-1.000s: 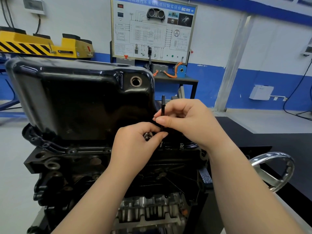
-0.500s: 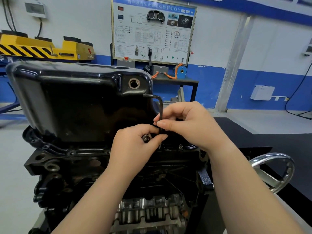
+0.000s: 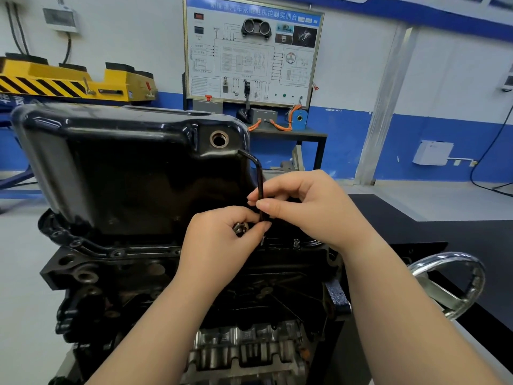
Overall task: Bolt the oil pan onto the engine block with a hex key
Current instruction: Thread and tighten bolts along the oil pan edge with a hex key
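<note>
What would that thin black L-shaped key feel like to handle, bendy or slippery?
Probably stiff: the hex key stands straight above the right hand pinching it. Likely light, since a pinch alone holds it. Its thin, dark shaft might twist in the fingers; the bend should stop it rolling.

2 hands [image 3: 222, 245] [image 3: 305, 207], 1 hex key [image 3: 260, 184], 1 oil pan [image 3: 125, 176].

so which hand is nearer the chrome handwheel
Right. The right hand sits up and left of the handwheel, pinching the hex key; the left hand is farther left, holding a bolt.
</note>
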Action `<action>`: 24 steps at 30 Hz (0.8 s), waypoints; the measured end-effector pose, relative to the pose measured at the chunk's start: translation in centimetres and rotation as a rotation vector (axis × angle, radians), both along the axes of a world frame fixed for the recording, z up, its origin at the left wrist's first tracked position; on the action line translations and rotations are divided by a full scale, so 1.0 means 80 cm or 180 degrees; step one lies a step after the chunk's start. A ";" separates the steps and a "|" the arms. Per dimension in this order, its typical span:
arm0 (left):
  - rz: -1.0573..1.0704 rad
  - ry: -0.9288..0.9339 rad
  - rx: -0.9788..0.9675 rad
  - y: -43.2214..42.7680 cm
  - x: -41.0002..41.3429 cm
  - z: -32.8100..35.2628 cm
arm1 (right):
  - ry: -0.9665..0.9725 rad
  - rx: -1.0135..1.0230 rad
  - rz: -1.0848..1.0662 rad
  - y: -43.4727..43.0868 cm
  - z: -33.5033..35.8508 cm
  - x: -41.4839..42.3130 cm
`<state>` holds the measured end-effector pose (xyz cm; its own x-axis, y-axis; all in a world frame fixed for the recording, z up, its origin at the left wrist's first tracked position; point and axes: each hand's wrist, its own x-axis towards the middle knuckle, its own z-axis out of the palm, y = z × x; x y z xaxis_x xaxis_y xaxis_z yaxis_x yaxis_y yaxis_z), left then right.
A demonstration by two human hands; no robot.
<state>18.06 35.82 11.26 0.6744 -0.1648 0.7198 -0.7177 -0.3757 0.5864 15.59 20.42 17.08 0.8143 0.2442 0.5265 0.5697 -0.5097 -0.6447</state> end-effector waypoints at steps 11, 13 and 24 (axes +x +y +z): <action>-0.0011 0.0003 0.0019 0.001 0.001 -0.001 | -0.0090 0.0066 -0.0231 0.001 -0.006 0.002; 0.0002 0.0000 0.0012 0.001 0.001 -0.001 | -0.0056 0.0037 -0.0244 0.001 -0.005 0.002; -0.0009 -0.0092 0.0050 0.002 0.001 -0.001 | -0.0014 0.0138 -0.0111 0.003 -0.002 -0.001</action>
<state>18.11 35.98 11.15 0.6528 -0.1781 0.7363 -0.7354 -0.3825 0.5594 15.52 20.65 16.93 0.8195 0.1926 0.5397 0.5550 -0.5009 -0.6641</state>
